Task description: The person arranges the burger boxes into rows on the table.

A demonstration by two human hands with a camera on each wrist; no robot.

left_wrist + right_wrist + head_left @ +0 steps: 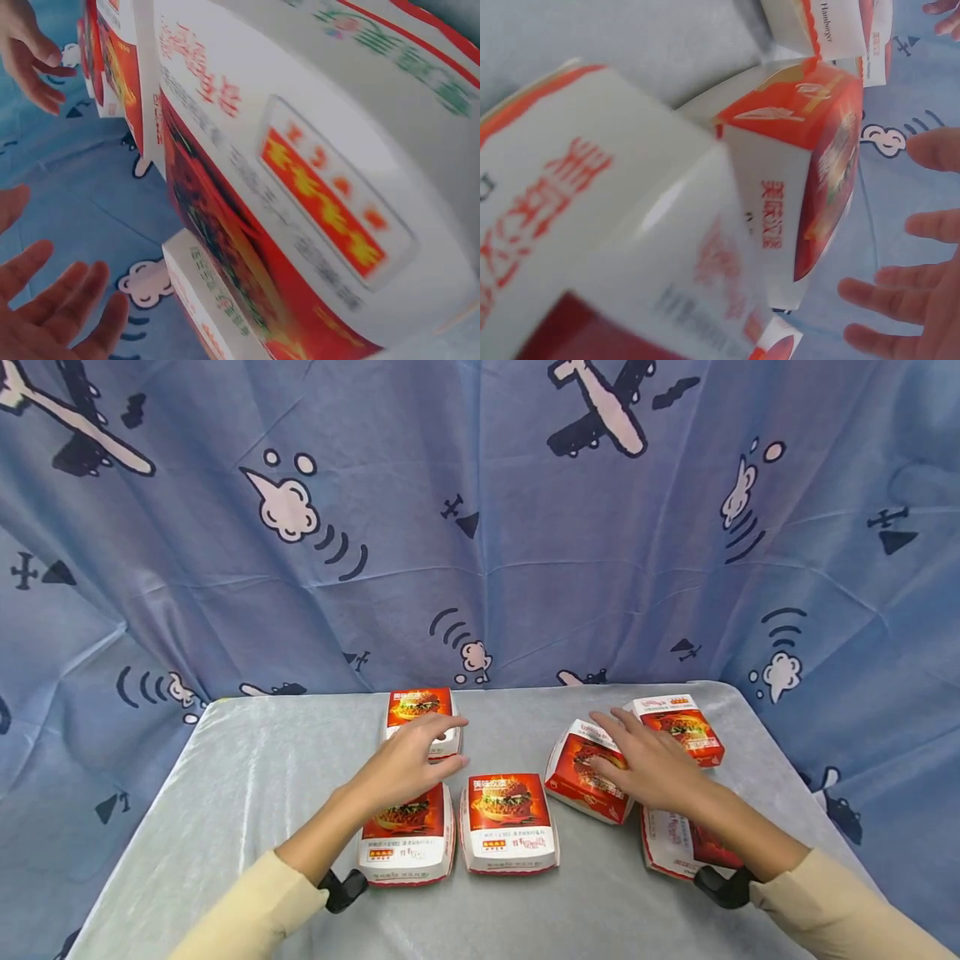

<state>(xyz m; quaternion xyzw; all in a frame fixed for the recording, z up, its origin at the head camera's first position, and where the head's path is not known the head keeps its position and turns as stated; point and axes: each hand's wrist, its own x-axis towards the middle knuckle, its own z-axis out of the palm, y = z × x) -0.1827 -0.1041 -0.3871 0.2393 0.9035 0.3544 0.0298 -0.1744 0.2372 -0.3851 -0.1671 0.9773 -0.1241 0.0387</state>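
Grey cloth (210, 793) bears six burger boxes (510, 810), some partly hidden behind forearms (322, 831) and the hands (408, 753) (651, 764), spread loosely.

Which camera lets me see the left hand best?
The head view: the left hand sits well inside the picture. The left wrist view shows its fingers but crops the hand; the right wrist view catches just a bit, top right.

The right hand (934, 300) spreads its fingers near a red and white burger box (772, 180). Another box (622, 202) looks big and blurry. Blue cloth (866, 244) is behind.
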